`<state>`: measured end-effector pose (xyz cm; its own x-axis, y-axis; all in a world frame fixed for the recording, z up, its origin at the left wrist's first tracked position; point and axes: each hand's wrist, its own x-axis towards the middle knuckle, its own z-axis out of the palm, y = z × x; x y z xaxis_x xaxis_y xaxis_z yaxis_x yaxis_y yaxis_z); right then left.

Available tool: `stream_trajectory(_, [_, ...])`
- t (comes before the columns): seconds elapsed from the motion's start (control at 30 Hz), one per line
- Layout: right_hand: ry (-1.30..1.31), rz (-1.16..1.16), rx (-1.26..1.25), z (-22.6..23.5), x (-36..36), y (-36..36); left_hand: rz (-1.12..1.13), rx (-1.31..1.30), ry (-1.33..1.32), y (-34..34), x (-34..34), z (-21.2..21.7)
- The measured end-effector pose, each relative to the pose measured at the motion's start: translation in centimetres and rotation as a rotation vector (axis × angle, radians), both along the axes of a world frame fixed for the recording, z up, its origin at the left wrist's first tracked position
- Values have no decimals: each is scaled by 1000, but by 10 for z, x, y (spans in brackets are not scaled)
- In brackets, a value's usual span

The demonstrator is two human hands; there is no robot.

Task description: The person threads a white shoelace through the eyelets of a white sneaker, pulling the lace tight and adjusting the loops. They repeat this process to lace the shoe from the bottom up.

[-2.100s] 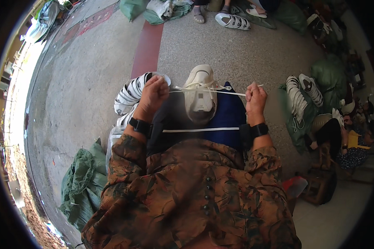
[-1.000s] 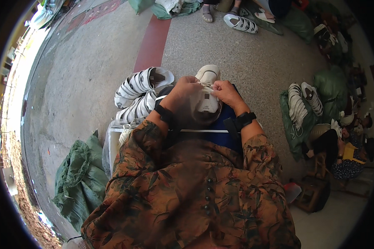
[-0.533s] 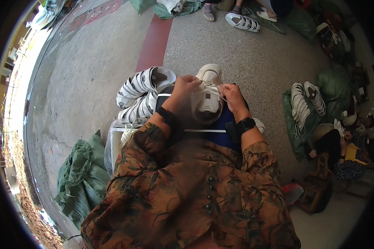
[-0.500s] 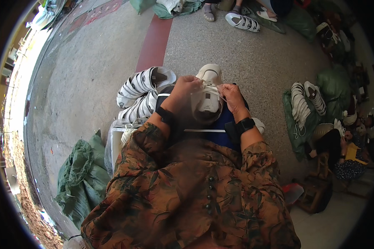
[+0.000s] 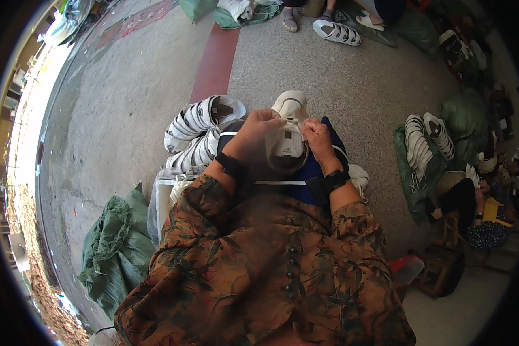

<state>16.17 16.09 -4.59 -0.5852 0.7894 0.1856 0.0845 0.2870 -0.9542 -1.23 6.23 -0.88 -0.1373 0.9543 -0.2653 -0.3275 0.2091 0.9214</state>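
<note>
A cream-white sneaker (image 5: 290, 106) rests on my lap, its toe pointing away from me and its tongue and opening toward me. My left hand (image 5: 259, 127) is closed in a pinch at the left side of the lacing, gripping the shoelace. On the opposite side, the fingertips of my right hand (image 5: 320, 138) pinch the lace near the eyelets. Between the two hands the lace lies across the top of the tongue. Its exact path is partly hidden by my fingers. Dark blue cloth (image 5: 323, 158) covers my lap beneath the shoe.
Nested stacks of white shoes (image 5: 196, 124) stand to my left, beside a white box (image 5: 162, 196). A crumpled green sack (image 5: 118, 248) lies at lower left. More shoes (image 5: 418, 144) lie on green sacking at right, near a wooden stool (image 5: 441, 268). Another person's feet (image 5: 290, 20) show at the top.
My right hand has moved slightly left and inward, closer to my left hand. The lace loop seen earlier by the right fingers is drawn in and shows less.
</note>
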Motion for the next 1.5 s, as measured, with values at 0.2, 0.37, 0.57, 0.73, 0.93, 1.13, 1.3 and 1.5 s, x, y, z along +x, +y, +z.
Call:
stream_trajectory(0.2, [-37, -36, -416, 7, 1, 2, -88, 42, 625, 8, -2, -8])
stream_trajectory(0.37, [-108, -94, -163, 2, 6, 8, 27, -30, 801, 12, -5, -16])
stream_trajectory(0.57, [-275, -60, -20, 12, 21, 7, 45, -56, 578, 4, 2, -2])
stream_trajectory(0.73, [4, -53, -659, 17, 24, 5, -31, -65, 658, 6, -1, -12])
stream_trajectory(0.93, [-350, -24, 260, 21, 33, -3, -50, -107, 714, 7, 2, -7])
stream_trajectory(1.13, [-489, -379, 503, 32, 106, 18, -15, -1, 806, 9, 0, -14])
stream_trajectory(1.3, [-491, -327, 430, 11, 109, 4, 52, 73, 1014, 11, 6, -24])
stream_trajectory(1.5, [-492, -1, 349, 35, 71, -8, 100, 23, 1232, -7, 23, -10])
